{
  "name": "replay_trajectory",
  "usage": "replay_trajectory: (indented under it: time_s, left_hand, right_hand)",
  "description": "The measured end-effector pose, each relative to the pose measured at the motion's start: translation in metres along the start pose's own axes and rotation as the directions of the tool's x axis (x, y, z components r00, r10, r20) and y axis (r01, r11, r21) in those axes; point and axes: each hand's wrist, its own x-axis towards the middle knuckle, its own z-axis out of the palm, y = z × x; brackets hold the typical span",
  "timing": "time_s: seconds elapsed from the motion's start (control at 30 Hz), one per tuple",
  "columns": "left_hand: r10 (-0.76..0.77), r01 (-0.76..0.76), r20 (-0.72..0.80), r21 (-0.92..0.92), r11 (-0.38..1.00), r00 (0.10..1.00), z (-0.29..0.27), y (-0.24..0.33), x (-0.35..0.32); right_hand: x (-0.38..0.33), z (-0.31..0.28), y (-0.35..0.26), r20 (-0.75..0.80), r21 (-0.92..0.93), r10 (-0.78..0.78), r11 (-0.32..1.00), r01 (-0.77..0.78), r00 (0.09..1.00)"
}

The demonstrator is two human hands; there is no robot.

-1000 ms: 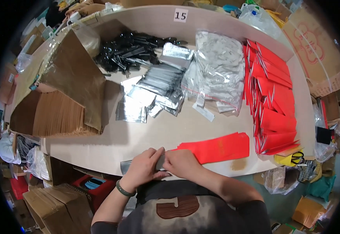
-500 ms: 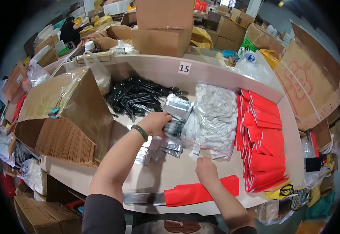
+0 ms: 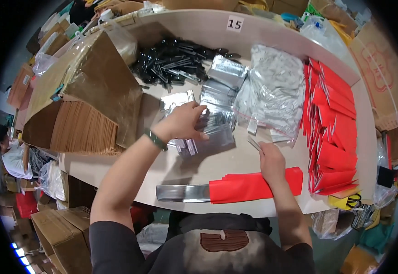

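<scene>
Cluttered storage space with cardboard boxes on all sides surrounds a pale curved table, its far edge carrying a small white number card. On it, the left hand reaches forward onto a loose pile of silver foil packets, fingers curled down over the top packets and touching them; whether any one packet is actually pinched cannot be told. A dark wristband sits on that wrist. The right hand lies near the table's front, fingers close together, their tips at a small thin silvery strip just beyond them, while the palm rests on a long red sleeve lying crosswise. A shiny silver piece sticks out of the sleeve's left end. Beyond the foil packets lies a heap of black parts; to their right, a clear plastic bag of silvery items, then a fanned row of red sleeves along the right side. A stack of flat brown cardboard stands at the left
</scene>
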Motion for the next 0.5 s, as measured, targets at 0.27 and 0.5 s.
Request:
replay_trajectory:
  time_s: [0.27, 0.5]
  left_hand:
    - [0.107, -0.058, -0.202, 0.235, 0.970, 0.973, 0.073, 0.047, -0.064]
    - [0.117, -0.028, -0.331, 0.264, 0.964, 0.936, 0.023, 0.030, -0.053]
  right_hand:
    - [-0.018, -0.013, -0.042, 0.070, 0.241, -0.161, 0.960, 0.140, 0.985]
    - [0.021, 0.052, -0.059, 0.222, 0.220, -0.395, 0.911, 0.349, 0.891]
